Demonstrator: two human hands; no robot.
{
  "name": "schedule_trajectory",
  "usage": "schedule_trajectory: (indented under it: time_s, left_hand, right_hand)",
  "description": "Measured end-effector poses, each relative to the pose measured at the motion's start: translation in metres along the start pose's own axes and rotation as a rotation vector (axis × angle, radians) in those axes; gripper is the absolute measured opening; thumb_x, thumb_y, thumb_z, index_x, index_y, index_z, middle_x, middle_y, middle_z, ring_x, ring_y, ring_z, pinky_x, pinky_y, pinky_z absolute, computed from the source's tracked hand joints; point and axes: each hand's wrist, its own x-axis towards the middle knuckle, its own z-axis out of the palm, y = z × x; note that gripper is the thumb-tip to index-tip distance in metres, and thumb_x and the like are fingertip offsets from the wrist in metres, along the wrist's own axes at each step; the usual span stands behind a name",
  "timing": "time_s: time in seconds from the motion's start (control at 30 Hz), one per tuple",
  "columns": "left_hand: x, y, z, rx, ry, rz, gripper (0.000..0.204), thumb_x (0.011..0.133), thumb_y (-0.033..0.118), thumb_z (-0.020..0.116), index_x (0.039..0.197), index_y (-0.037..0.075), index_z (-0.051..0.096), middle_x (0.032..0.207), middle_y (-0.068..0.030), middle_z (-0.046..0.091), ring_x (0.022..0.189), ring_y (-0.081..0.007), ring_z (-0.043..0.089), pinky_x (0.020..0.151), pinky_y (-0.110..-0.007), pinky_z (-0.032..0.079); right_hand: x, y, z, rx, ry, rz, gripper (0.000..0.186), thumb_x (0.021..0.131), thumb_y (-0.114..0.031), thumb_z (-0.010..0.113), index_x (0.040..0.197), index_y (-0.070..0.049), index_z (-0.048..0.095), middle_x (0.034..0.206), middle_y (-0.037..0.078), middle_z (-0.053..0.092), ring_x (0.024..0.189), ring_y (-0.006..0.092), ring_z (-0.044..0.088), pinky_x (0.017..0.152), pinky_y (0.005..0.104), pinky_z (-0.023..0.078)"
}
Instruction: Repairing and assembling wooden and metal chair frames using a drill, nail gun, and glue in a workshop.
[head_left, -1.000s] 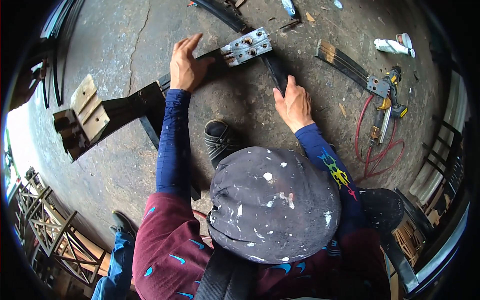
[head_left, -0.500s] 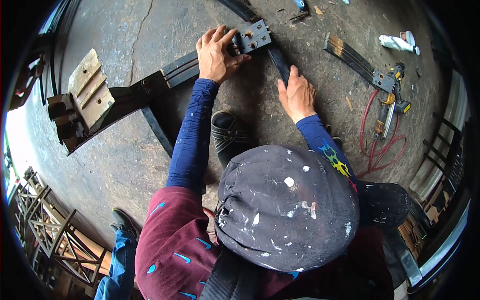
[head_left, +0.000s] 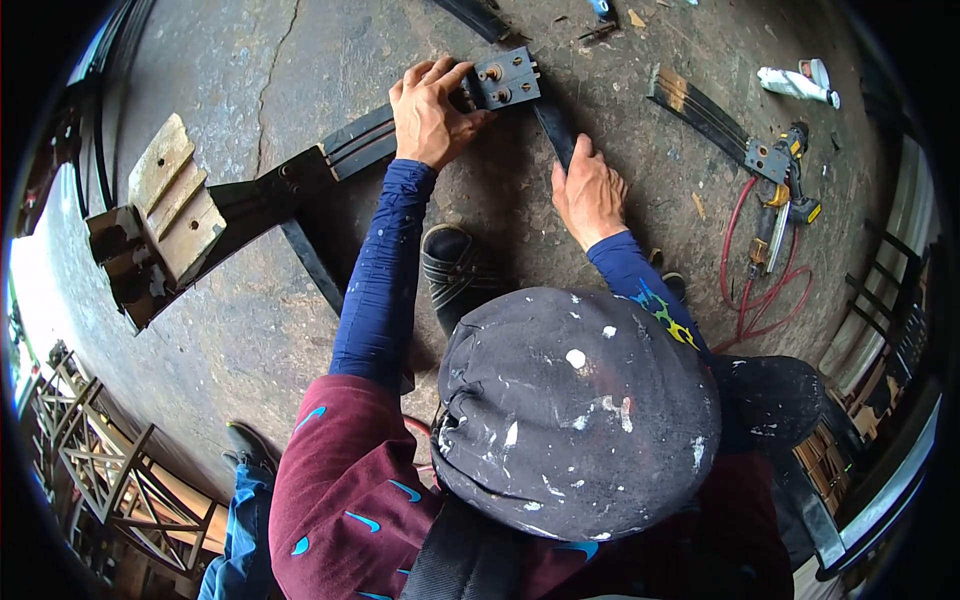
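My left hand is closed over a long dark beam with lengthwise grooves, thumb on the near side. Just right of its fingers, a grey metal plate with holes and brownish bolt-like pieces caps the beam's end. My right hand grips the lower end of a dark bar that slants down from beside the plate; its fingertips are partly hidden. At the beam's far left end sits a pale, worn, grooved block with holes, next to an open dark box-shaped end.
Another dark beam lies right, its plated end beside a yellow-black cordless drill and a red hose. A white tube lies beyond. My paint-specked cap covers the lower middle. Another person's jeans leg shows lower left.
The beam has turned slightly, its left end with the pale block coming nearer and the plate shifting a little nearer. Both hands keep their hold, the right moving slightly left.
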Motion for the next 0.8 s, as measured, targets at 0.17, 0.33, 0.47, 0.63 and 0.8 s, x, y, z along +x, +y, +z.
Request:
schedule_trajectory:
  time_s: [0.17, 0.33, 0.47, 0.63, 0.8]
  left_hand:
    - [0.002, 0.002, 0.005, 0.012, 0.009, 0.008, 0.066, 0.071, 0.039, 0.087, 0.129, 0.013, 0.069, 0.143, -0.0060, 0.061, 0.135, -0.0327, 0.048, 0.112, -0.050, 0.035]
    - [0.005, -0.008, 0.005, 0.006, -0.040, 0.021, 0.069, 0.068, 0.043, 0.087, 0.127, 0.012, 0.070, 0.139, -0.0056, 0.063, 0.134, -0.0339, 0.048, 0.111, -0.052, 0.036]
    - [0.013, 0.004, -0.002, 0.087, -0.055, 0.094, 0.065, 0.068, 0.038, 0.088, 0.124, 0.011, 0.071, 0.132, -0.0031, 0.066, 0.125, -0.0324, 0.055, 0.105, -0.045, 0.047]
    - [0.020, 0.011, -0.006, 0.112, -0.170, 0.016, 0.064, 0.068, 0.038, 0.089, 0.122, 0.008, 0.072, 0.133, -0.0088, 0.067, 0.123, -0.0336, 0.056, 0.105, -0.040, 0.048]
    - [0.023, 0.026, -0.008, 0.176, -0.237, -0.011, 0.069, 0.068, 0.038, 0.089, 0.124, 0.004, 0.070, 0.130, -0.0161, 0.067, 0.115, -0.0346, 0.061, 0.099, -0.042, 0.051]
  right_hand:
    - [0.006, 0.009, -0.015, 0.024, -0.055, -0.030, 0.037, 0.092, -0.024, 0.064, 0.116, -0.001, 0.047, 0.098, 0.028, 0.067, 0.088, 0.0449, 0.070, 0.077, 0.0526, 0.056]
    - [0.004, 0.020, -0.024, 0.125, -0.050, -0.120, 0.046, 0.084, -0.025, 0.068, 0.118, -0.003, 0.048, 0.097, 0.028, 0.067, 0.090, 0.0483, 0.068, 0.081, 0.0551, 0.054]
    - [0.005, 0.031, -0.013, 0.186, -0.067, -0.091, 0.060, 0.084, -0.025, 0.068, 0.136, -0.006, 0.045, 0.105, 0.028, 0.066, 0.093, 0.0469, 0.068, 0.084, 0.0549, 0.053]
    - [0.004, 0.028, 0.007, 0.190, 0.011, -0.091, 0.063, 0.083, -0.023, 0.071, 0.136, -0.001, 0.046, 0.098, 0.026, 0.067, 0.082, 0.0390, 0.071, 0.072, 0.0484, 0.057]
    - [0.003, 0.030, 0.010, 0.171, 0.053, -0.044, 0.063, 0.083, -0.028, 0.073, 0.135, -0.003, 0.048, 0.099, 0.022, 0.068, 0.082, 0.0365, 0.072, 0.073, 0.0474, 0.056]
